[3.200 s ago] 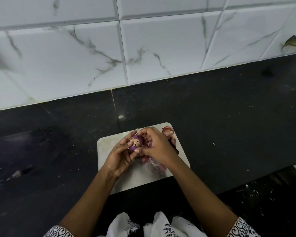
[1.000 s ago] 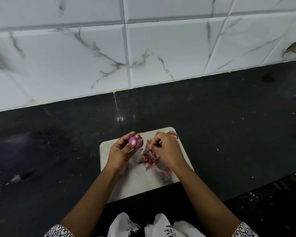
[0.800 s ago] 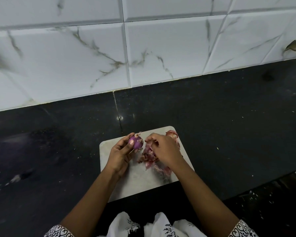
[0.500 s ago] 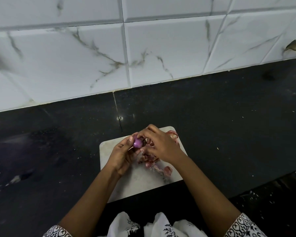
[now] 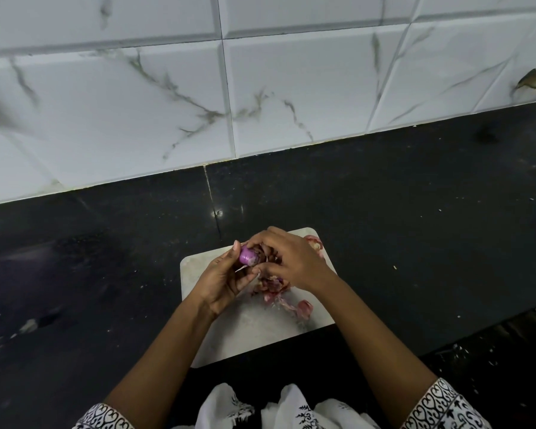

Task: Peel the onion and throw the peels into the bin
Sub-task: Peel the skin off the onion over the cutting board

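A small purple onion (image 5: 248, 256) is held above a white cutting board (image 5: 248, 329). My left hand (image 5: 222, 281) grips it from the left and below, thumb along its top. My right hand (image 5: 291, 261) closes over the onion's right end, fingertips pinching at it. A heap of pink and brown peels (image 5: 273, 286) lies on the board under my right hand, with one curled peel (image 5: 304, 308) nearer me and another peel (image 5: 314, 243) at the board's far right corner. No bin is in view.
The board sits on a black stone counter (image 5: 415, 227) backed by a white marbled tile wall (image 5: 291, 88). The counter's front edge drops off at the right, with a dark speckled floor (image 5: 492, 366) below. Crumbs dot the counter.
My right hand let go of the peels on the board and came back to the onion, now pinching its right end. My left hand has kept hold of the onion throughout.
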`<state>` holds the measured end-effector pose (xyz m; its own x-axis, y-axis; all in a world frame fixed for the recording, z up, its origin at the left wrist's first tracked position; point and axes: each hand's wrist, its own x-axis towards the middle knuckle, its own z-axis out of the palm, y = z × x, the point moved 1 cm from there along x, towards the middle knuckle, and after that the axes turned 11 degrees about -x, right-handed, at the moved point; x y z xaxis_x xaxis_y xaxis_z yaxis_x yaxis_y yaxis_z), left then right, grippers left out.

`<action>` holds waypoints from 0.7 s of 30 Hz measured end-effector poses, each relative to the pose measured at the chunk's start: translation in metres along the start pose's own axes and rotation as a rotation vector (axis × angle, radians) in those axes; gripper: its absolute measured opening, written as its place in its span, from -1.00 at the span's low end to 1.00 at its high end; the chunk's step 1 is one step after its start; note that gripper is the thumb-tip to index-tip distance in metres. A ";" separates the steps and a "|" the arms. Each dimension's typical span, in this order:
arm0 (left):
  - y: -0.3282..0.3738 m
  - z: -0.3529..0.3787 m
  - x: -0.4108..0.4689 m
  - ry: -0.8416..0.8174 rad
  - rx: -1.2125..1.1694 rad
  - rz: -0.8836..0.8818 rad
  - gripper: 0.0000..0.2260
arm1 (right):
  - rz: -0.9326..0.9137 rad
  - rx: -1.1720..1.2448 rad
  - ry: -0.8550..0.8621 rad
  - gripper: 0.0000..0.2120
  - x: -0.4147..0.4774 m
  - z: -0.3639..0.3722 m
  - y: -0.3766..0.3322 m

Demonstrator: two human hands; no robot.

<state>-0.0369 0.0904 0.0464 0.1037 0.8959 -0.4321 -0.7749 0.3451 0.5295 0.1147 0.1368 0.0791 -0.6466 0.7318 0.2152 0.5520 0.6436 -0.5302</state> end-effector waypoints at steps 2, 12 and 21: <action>-0.001 -0.001 0.000 0.002 -0.005 -0.009 -0.66 | 0.004 0.003 -0.002 -0.68 0.001 -0.001 0.000; -0.001 -0.002 0.001 -0.113 -0.156 -0.002 -0.41 | 0.154 0.239 0.255 -0.79 -0.012 0.004 0.000; 0.000 -0.002 -0.006 -0.254 -0.147 0.073 -0.43 | 0.174 0.147 0.116 -0.61 -0.009 -0.001 -0.011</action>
<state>-0.0388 0.0840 0.0477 0.1826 0.9645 -0.1907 -0.8663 0.2495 0.4328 0.1146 0.1238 0.0835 -0.4791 0.8551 0.1980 0.5620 0.4721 -0.6792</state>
